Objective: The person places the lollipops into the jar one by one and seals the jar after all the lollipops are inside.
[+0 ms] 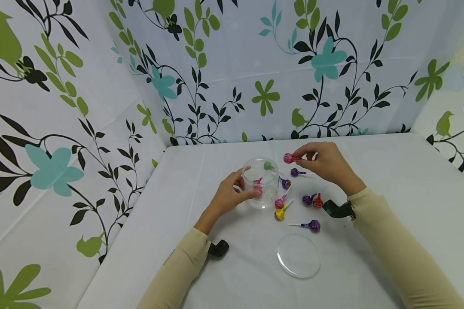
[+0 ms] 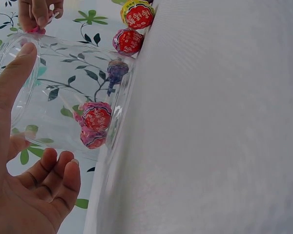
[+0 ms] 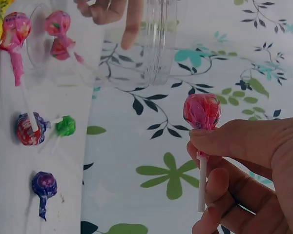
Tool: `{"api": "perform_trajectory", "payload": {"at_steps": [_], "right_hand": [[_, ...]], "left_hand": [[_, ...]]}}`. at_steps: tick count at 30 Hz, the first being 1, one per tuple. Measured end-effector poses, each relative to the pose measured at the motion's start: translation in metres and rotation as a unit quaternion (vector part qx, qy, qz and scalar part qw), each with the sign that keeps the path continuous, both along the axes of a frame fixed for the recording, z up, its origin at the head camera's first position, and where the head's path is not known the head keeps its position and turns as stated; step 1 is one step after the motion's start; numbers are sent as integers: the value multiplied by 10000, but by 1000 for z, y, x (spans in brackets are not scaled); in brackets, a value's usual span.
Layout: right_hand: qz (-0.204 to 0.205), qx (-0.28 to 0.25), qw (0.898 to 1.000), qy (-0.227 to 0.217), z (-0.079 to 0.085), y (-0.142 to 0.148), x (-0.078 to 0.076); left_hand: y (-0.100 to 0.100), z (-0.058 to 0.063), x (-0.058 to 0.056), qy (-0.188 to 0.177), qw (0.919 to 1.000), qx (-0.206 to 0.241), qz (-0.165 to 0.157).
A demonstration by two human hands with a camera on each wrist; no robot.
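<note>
A clear round jar (image 1: 270, 185) stands open-mouthed on the table, and my left hand (image 1: 232, 191) grips its side, thumb in front. Inside, near the bottom, lie pink lollipops (image 2: 96, 117). My right hand (image 1: 328, 162) pinches a pink wrapped lollipop (image 3: 202, 111) just below its head, to the right of the jar's rim; its white stick points down in the right wrist view. A green lollipop (image 3: 66, 126) lies on the table behind the jar. Close to the jar's right side are a yellow lollipop (image 1: 279, 213) and another pink lollipop (image 1: 280, 202).
A clear round lid (image 1: 298, 256) lies flat nearer the front. Purple lollipops (image 1: 314, 225) and a red lollipop (image 1: 318, 201) are scattered right of the jar. The white table (image 1: 352, 274) ends at a patterned cloth backdrop (image 1: 224, 77) behind.
</note>
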State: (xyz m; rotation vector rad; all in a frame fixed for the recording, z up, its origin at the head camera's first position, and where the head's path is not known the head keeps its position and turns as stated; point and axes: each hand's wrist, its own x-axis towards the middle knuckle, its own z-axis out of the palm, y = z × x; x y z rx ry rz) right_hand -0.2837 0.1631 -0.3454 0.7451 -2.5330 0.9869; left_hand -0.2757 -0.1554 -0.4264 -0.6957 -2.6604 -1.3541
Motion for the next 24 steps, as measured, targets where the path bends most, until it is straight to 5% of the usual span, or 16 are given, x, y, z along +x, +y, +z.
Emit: {"api": "perform_trajectory", "payload": {"at_steps": [24], "right_hand": [[570,-78,9982,196,8,-52,7]], "left_hand": [[-2,-5,-4,-99,9999,40,13]]}}
